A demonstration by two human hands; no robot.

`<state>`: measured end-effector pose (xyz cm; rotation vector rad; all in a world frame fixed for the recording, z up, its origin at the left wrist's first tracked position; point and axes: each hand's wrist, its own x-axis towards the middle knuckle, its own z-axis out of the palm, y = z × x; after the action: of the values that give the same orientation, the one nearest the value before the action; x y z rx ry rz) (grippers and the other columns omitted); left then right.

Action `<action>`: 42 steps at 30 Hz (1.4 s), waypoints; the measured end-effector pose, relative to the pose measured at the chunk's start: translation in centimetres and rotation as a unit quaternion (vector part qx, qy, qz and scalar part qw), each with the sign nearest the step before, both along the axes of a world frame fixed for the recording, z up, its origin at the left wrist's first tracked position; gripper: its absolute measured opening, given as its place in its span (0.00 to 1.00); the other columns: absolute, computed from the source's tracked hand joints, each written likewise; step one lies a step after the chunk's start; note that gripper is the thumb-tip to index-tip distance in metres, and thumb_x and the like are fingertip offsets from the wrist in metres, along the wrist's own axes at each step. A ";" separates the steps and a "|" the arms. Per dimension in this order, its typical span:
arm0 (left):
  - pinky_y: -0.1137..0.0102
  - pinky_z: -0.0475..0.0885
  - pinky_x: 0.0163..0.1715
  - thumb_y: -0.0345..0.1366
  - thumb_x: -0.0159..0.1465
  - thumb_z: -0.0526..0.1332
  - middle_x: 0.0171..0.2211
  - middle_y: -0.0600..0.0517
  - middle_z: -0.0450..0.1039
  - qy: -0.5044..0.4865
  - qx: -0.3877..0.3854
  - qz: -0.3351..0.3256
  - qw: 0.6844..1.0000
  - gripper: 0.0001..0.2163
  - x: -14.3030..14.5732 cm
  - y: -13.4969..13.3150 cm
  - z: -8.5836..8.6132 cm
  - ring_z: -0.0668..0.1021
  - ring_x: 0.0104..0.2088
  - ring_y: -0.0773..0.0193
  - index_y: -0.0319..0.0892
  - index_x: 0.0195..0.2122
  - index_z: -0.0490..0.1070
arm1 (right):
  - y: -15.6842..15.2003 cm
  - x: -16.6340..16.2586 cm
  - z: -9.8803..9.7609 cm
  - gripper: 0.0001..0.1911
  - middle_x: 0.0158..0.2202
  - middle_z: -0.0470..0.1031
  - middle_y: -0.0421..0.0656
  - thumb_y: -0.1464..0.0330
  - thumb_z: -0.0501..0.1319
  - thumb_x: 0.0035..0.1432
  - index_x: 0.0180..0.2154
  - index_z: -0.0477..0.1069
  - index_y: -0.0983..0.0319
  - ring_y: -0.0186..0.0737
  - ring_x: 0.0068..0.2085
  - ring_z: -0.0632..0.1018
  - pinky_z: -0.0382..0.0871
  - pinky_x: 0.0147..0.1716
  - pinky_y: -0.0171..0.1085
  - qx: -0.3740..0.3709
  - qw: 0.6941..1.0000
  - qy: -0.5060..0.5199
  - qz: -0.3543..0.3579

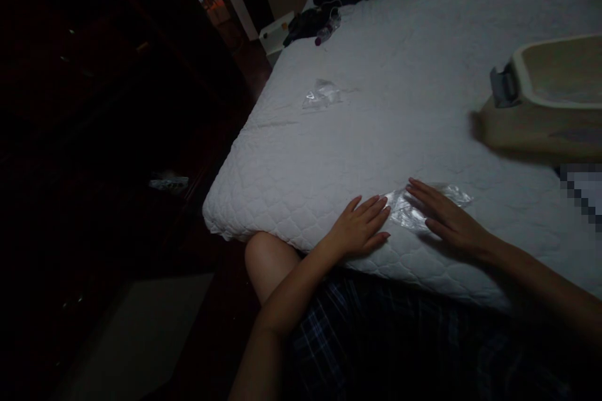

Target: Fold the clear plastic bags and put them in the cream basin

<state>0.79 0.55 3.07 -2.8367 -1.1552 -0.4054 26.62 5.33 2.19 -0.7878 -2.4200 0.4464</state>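
Note:
My left hand [361,227] lies flat near the front edge of the white quilted bed [277,182], fingers stretched out, its fingertips at the left end of a clear plastic bag [408,212]. Over the right part of that bag is my right hand [444,216], its fingers straight and the thumb apart; whether it presses on the plastic or hovers just above it I cannot tell. The bag looks flat and crinkled, partly covered by the right hand. Farther back on the bed lies a second clear plastic piece [323,95], crumpled.
To the right on the bed stands a beige plastic bin [531,131] with a grey latch. A clear bottle with a purple cap [328,31] lies near dark cloth at the back left. A small packet [169,183] shows in the dark area left of the bed.

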 end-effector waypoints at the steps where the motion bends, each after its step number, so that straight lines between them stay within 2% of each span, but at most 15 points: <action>1: 0.54 0.57 0.62 0.49 0.69 0.48 0.63 0.41 0.59 -0.003 0.001 0.001 1.000 0.25 0.2 0.0 0.0 0.60 0.65 0.55 0.37 0.61 0.57 | -0.1 0.0 0.1 0.32 0.69 0.48 0.45 0.57 0.48 0.65 0.67 0.41 0.48 0.53 0.66 0.57 0.60 0.58 0.60 -0.009 1.000 0.006 -0.008; 5: 0.53 0.56 0.63 0.49 0.69 0.46 0.64 0.43 0.58 -0.012 0.013 0.002 1.000 0.25 0.9 0.1 -0.1 0.59 0.66 0.55 0.38 0.61 0.57 | -0.6 -0.2 0.8 0.31 0.68 0.50 0.43 0.60 0.48 0.64 0.67 0.42 0.45 0.52 0.64 0.59 0.60 0.58 0.59 -0.017 0.998 0.024 -0.060; 9: 0.51 0.55 0.63 0.51 0.69 0.47 0.64 0.43 0.58 -0.003 0.013 0.012 1.000 0.26 1.1 0.2 -0.4 0.57 0.66 0.54 0.38 0.61 0.57 | -1.3 0.0 1.2 0.28 0.63 0.58 0.51 0.63 0.51 0.62 0.64 0.54 0.53 0.55 0.60 0.64 0.63 0.55 0.57 0.053 0.990 0.068 -0.114; 11: 0.50 0.56 0.62 0.51 0.68 0.47 0.64 0.43 0.58 0.003 0.006 0.016 1.000 0.26 1.1 0.2 -0.5 0.57 0.66 0.54 0.39 0.61 0.56 | -1.5 -0.1 1.0 0.26 0.59 0.61 0.53 0.63 0.52 0.61 0.60 0.60 0.57 0.56 0.58 0.65 0.61 0.56 0.57 0.089 0.980 0.082 -0.156; 14: 0.50 0.54 0.63 0.51 0.69 0.46 0.64 0.43 0.57 0.013 -0.007 0.019 1.000 0.26 1.0 0.2 -0.3 0.57 0.66 0.54 0.40 0.62 0.55 | -1.4 -0.3 0.5 0.22 0.56 0.64 0.53 0.64 0.50 0.62 0.56 0.65 0.60 0.55 0.58 0.65 0.57 0.58 0.59 0.110 0.939 0.130 -0.298; 16: 0.51 0.52 0.64 0.51 0.69 0.45 0.65 0.44 0.56 0.016 -0.012 0.019 1.000 0.26 1.0 0.1 -0.1 0.57 0.66 0.54 0.41 0.63 0.54 | -1.0 -0.4 0.1 0.21 0.54 0.65 0.52 0.63 0.48 0.63 0.54 0.66 0.61 0.54 0.58 0.65 0.58 0.58 0.58 0.080 0.903 0.169 -0.387; 19: 0.52 0.52 0.64 0.51 0.69 0.44 0.65 0.45 0.55 0.006 -0.016 0.019 1.000 0.25 1.0 0.0 0.1 0.57 0.67 0.54 0.43 0.63 0.52 | -0.6 -0.5 -0.1 0.22 0.53 0.65 0.53 0.63 0.48 0.62 0.54 0.66 0.64 0.52 0.58 0.66 0.58 0.58 0.55 0.016 0.882 0.190 -0.431; 22: 0.51 0.53 0.64 0.50 0.69 0.45 0.65 0.46 0.56 -0.009 -0.024 0.021 0.999 0.24 1.0 0.0 0.2 0.57 0.67 0.55 0.46 0.63 0.52 | -0.8 -0.6 -0.1 0.23 0.53 0.65 0.54 0.61 0.49 0.61 0.54 0.65 0.65 0.50 0.57 0.67 0.60 0.58 0.53 -0.025 0.887 0.182 -0.424; 25: 0.49 0.53 0.64 0.50 0.69 0.46 0.65 0.46 0.55 -0.013 -0.027 0.018 0.999 0.24 1.1 0.0 0.2 0.57 0.67 0.54 0.46 0.63 0.53 | -1.5 -0.5 0.0 0.24 0.54 0.65 0.54 0.61 0.51 0.61 0.55 0.64 0.64 0.50 0.57 0.67 0.61 0.58 0.53 -0.037 0.896 0.164 -0.410; 29: 0.49 0.52 0.64 0.50 0.69 0.46 0.65 0.44 0.56 -0.001 -0.015 0.012 1.000 0.24 1.1 -0.1 0.0 0.57 0.66 0.54 0.44 0.62 0.55 | -2.2 -0.3 0.8 0.27 0.59 0.61 0.56 0.61 0.53 0.61 0.59 0.59 0.65 0.53 0.61 0.63 0.59 0.59 0.54 0.031 0.913 0.121 -0.387; 31: 0.50 0.51 0.64 0.50 0.69 0.46 0.65 0.44 0.56 0.002 -0.011 0.012 1.000 0.24 1.2 -0.1 -0.1 0.57 0.66 0.54 0.44 0.62 0.56 | -2.6 -0.5 1.7 0.29 0.62 0.57 0.58 0.63 0.53 0.62 0.62 0.55 0.66 0.54 0.63 0.60 0.57 0.60 0.54 0.092 0.937 0.070 -0.330; 33: 0.50 0.50 0.65 0.50 0.69 0.46 0.65 0.45 0.56 0.005 -0.010 0.008 1.000 0.24 1.3 -0.1 -0.2 0.57 0.67 0.55 0.45 0.62 0.56 | -2.9 -1.1 2.4 0.30 0.63 0.58 0.58 0.64 0.52 0.63 0.64 0.52 0.65 0.53 0.64 0.60 0.57 0.60 0.54 0.138 0.963 -0.001 -0.233; 36: 0.49 0.49 0.65 0.50 0.69 0.45 0.65 0.44 0.55 0.009 -0.007 -0.001 1.000 0.24 1.4 -0.1 -0.2 0.57 0.67 0.54 0.44 0.61 0.57 | -2.9 -2.3 2.6 0.29 0.63 0.60 0.56 0.62 0.51 0.64 0.64 0.52 0.64 0.52 0.64 0.61 0.57 0.60 0.54 0.154 0.977 -0.108 -0.099; 38: 0.48 0.49 0.65 0.50 0.69 0.45 0.65 0.44 0.56 0.010 -0.006 -0.002 1.000 0.24 1.4 -0.1 -0.3 0.57 0.66 0.54 0.44 0.61 0.57 | -2.7 -2.7 1.9 0.29 0.63 0.61 0.56 0.59 0.49 0.65 0.63 0.55 0.65 0.52 0.63 0.62 0.56 0.60 0.54 0.143 0.975 -0.155 -0.071; 42: 0.48 0.50 0.64 0.50 0.69 0.45 0.64 0.44 0.57 0.018 -0.014 0.002 1.000 0.24 1.4 0.0 -0.1 0.58 0.66 0.54 0.44 0.61 0.57 | -1.9 -1.3 0.5 0.34 0.62 0.63 0.56 0.52 0.46 0.64 0.63 0.58 0.66 0.53 0.63 0.64 0.52 0.61 0.56 0.115 0.969 -0.203 -0.083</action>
<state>2.21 0.51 2.95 -2.8524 -1.1699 -0.3400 25.35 3.41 2.72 -1.0468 -2.6794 -0.0712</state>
